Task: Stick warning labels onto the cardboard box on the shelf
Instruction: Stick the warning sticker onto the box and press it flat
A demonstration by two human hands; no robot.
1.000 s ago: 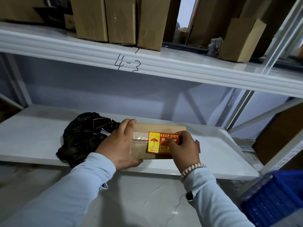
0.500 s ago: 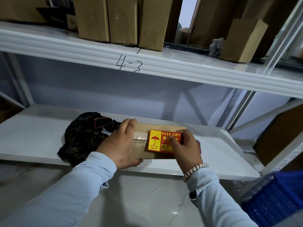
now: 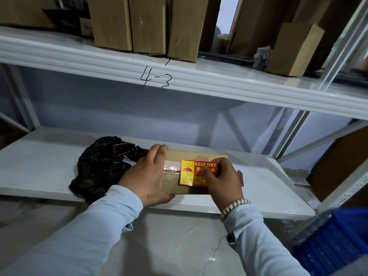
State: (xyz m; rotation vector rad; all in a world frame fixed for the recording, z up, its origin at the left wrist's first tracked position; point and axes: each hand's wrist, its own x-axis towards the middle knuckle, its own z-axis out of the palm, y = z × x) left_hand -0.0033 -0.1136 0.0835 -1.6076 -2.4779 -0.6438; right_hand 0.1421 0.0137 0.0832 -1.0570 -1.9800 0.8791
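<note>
A small flat cardboard box (image 3: 185, 155) lies on the white lower shelf (image 3: 264, 188), sealed with clear tape. A red and yellow "KEEP DRY" warning label (image 3: 191, 173) lies across its top. My left hand (image 3: 148, 176) grips the box's left end and holds it still. My right hand (image 3: 223, 181) rests on the label's right part, thumb pressed on it. More red labels (image 3: 240, 177) peek out just behind my right hand.
A crumpled black plastic bag (image 3: 103, 166) lies on the shelf touching the box's left side. The upper shelf (image 3: 199, 80), marked "4-3", carries several upright cardboard boxes (image 3: 148, 24). A blue plastic crate (image 3: 334, 242) sits at the lower right.
The label has settled flat on the box top. My right thumb has slid a little along the label while pressing. My left hand has stayed put.
</note>
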